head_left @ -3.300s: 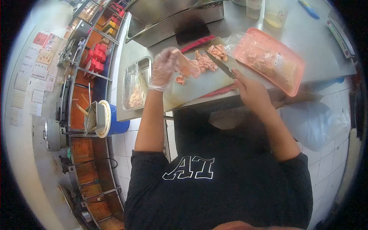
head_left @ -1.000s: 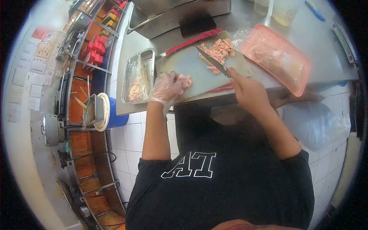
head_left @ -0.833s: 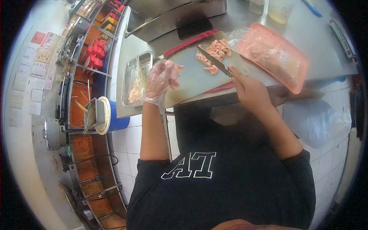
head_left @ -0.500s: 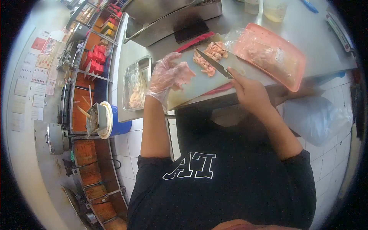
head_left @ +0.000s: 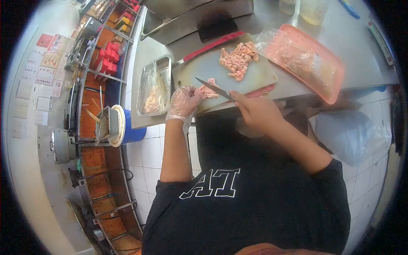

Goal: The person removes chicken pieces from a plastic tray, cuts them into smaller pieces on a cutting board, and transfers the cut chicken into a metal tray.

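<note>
My left hand [head_left: 183,103], in a clear plastic glove, has its fingers closed on a piece of raw meat [head_left: 208,90] at the near left of the white cutting board [head_left: 199,68]. Bare and wrapped round a knife handle, my right hand [head_left: 255,111] comes in from the right. The knife [head_left: 216,89] points left, its blade overlapping the meat in this view. Farther back on the board lies a pile of cut raw meat [head_left: 239,60]. A red cloth [head_left: 212,46] runs along the board's far edge, and more red shows under its near side.
Left of the board stands a metal tray [head_left: 142,111] with plastic-wrapped food. A pink tray [head_left: 333,91] with bagged meat lies to the right. Deep steel pans [head_left: 187,27] stand behind. A blue bucket [head_left: 135,131] is beside the table, and a plastic bag [head_left: 352,134] hangs at right.
My left hand has come down from above the board, bringing the meat to its near left. The knife has moved from the pile toward me and left, over that piece.
</note>
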